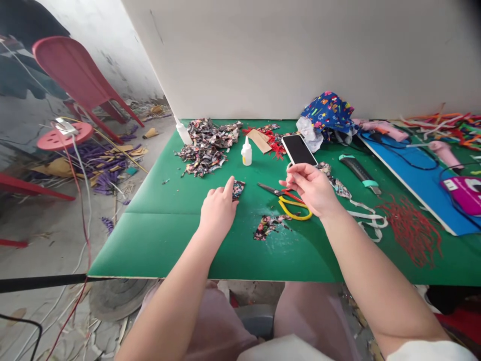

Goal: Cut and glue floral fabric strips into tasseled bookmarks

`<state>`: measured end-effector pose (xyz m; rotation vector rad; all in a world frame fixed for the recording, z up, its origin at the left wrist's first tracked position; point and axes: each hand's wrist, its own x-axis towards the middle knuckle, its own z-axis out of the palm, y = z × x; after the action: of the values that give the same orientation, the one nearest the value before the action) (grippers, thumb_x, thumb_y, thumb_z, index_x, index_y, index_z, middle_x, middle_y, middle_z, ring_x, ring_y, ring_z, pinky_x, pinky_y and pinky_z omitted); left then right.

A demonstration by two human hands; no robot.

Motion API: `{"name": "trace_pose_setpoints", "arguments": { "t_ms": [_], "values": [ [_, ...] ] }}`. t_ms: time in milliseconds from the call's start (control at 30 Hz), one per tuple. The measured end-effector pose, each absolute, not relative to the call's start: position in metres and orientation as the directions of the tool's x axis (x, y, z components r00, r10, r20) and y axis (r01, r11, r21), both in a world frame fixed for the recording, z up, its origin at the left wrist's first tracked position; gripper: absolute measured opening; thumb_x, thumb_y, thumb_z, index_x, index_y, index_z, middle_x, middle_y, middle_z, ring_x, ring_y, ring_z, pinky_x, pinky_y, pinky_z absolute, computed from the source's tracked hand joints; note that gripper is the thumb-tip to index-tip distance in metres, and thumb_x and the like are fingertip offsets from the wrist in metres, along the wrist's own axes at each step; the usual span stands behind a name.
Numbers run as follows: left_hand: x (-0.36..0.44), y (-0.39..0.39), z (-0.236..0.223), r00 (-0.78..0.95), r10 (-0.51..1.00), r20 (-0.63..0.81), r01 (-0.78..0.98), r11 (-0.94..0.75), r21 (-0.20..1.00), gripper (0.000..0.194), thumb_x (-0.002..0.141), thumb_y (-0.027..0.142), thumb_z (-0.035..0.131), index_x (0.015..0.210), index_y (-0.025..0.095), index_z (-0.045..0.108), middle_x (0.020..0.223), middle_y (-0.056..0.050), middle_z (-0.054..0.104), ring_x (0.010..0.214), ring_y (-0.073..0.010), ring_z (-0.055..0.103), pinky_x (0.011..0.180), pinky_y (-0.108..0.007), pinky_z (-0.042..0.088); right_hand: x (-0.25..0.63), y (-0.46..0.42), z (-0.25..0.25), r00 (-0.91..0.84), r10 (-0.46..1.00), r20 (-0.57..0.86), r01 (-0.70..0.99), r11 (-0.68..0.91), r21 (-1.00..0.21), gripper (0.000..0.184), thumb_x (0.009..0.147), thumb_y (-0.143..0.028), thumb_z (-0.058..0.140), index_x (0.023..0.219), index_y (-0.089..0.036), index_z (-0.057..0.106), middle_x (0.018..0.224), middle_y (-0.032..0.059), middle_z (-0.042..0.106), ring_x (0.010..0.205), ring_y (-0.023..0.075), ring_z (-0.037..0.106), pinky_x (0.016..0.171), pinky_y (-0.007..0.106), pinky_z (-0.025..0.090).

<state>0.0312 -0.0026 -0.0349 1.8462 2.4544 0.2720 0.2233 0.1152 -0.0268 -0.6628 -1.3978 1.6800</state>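
A cut scrap of floral fabric [263, 228] lies nearest on the green worktop [150, 245], with yellow-handled scissors [278, 192] just beyond. Steadying the small patterned fabric piece [238, 189] calls for light, even pressure at its edge, fingertips clear of the blades. The left hand [217, 209], palm down, extends its forefinger, with forefinger and thumb at the piece's near side; whether they pinch it cannot be told. The right hand [310, 188] is raised, fingers curled toward the thumb, any grip unclear. Farther back stands a white squeeze bottle [247, 154].
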Motion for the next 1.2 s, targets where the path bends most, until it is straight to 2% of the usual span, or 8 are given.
{"name": "trace_pose_setpoints", "arguments": {
  "t_ms": [233,400,500,567,700,800,1067,1200],
  "values": [
    [0.027,-0.001,-0.033,-0.32,0.947,0.011,0.908,0.304,0.289,0.066,0.079,0.015,0.052,0.141,0.015,0.03,0.105,-0.013,0.062,0.097,-0.0281,0.056,0.088,-0.039,0.042,0.227,0.118,-0.03,-0.584,0.809,0.066,-0.116,-0.003,-0.993,0.026,0.075,-0.03,0.068,0.099,-0.021,0.067,0.079,-0.0016,0.064,0.076,0.0096,0.063,0.083,0.032,0.053],
    [0.025,-0.002,-0.033,-0.325,0.946,0.001,0.904,0.31,0.295,0.065,0.08,0.021,0.055,0.14,0.016,0.032,0.108,-0.014,0.059,0.099,-0.0298,0.056,0.089,-0.043,0.043,0.229,0.117,-0.026,-0.629,0.775,0.06,-0.151,-0.046,-0.987,0.027,0.075,-0.025,0.069,0.102,-0.023,0.067,0.075,-0.0035,0.062,0.076,0.0087,0.064,0.082,0.028,0.054],
    [0.028,-0.004,-0.03,-0.343,0.934,0.101,0.89,0.289,0.352,0.054,0.082,0.028,0.055,0.133,0.015,0.045,0.116,-0.015,0.058,0.105,-0.0313,0.054,0.092,-0.044,0.042,0.229,0.114,-0.024,-0.653,0.756,0.051,-0.245,-0.146,-0.958,0.028,0.074,-0.025,0.07,0.101,-0.024,0.067,0.073,-0.0051,0.061,0.073,0.0071,0.063,0.08,0.026,0.055],
    [0.034,-0.006,-0.025,-0.341,0.917,0.207,0.85,0.206,0.485,0.042,0.084,0.03,0.054,0.124,0.017,0.055,0.116,-0.012,0.06,0.106,-0.0276,0.055,0.092,-0.04,0.043,0.227,0.111,-0.024,-0.692,0.721,0.037,-0.282,-0.222,-0.933,0.028,0.074,-0.025,0.07,0.102,-0.024,0.066,0.068,-0.0063,0.059,0.066,0.0056,0.06,0.077,0.026,0.056],
    [0.054,-0.011,-0.014,-0.289,0.91,0.298,0.625,-0.056,0.779,0.025,0.085,0.032,0.054,0.104,0.023,0.066,0.101,-0.004,0.067,0.091,-0.0181,0.061,0.08,-0.03,0.048,0.221,0.104,-0.029,-0.792,0.61,0.022,-0.274,-0.322,-0.906,0.026,0.078,-0.031,0.065,0.103,-0.022,0.065,0.059,-0.0066,0.055,0.054,0.0043,0.052,0.065,0.025,0.057],
    [0.068,-0.013,-0.01,-0.269,0.922,0.278,0.407,-0.153,0.901,0.024,0.084,0.032,0.056,0.103,0.023,0.068,0.098,-0.004,0.069,0.087,-0.0169,0.062,0.075,-0.028,0.049,0.218,0.1,-0.031,-0.84,0.542,0.005,-0.246,-0.374,-0.894,0.029,0.079,-0.035,0.064,0.104,-0.019,0.064,0.053,-0.0071,0.05,0.05,0.0051,0.048,0.054,0.022,0.055],
    [0.091,-0.013,0.0,-0.103,0.994,0.043,-0.095,-0.053,0.994,0.028,0.085,0.026,0.053,0.108,0.017,0.067,0.073,-0.003,0.07,0.063,-0.0153,0.064,0.061,-0.029,0.052,0.213,0.089,-0.034,-0.953,0.296,-0.066,-0.085,-0.469,-0.879,0.043,0.076,-0.044,0.066,0.108,-0.016,0.061,0.049,-0.0081,0.049,0.042,0.0057,0.045,0.041,0.02,0.049],
    [0.083,-0.011,0.001,-0.067,0.998,-0.003,-0.048,-0.001,0.999,0.024,0.084,0.027,0.055,0.099,0.015,0.07,0.066,-0.003,0.07,0.062,-0.0157,0.064,0.059,-0.027,0.051,0.213,0.088,-0.033,-0.962,0.26,-0.084,-0.047,-0.462,-0.886,0.038,0.079,-0.041,0.062,0.109,-0.018,0.059,0.048,-0.008,0.047,0.044,0.007,0.046,0.042,0.02,0.048]
  ]
}}
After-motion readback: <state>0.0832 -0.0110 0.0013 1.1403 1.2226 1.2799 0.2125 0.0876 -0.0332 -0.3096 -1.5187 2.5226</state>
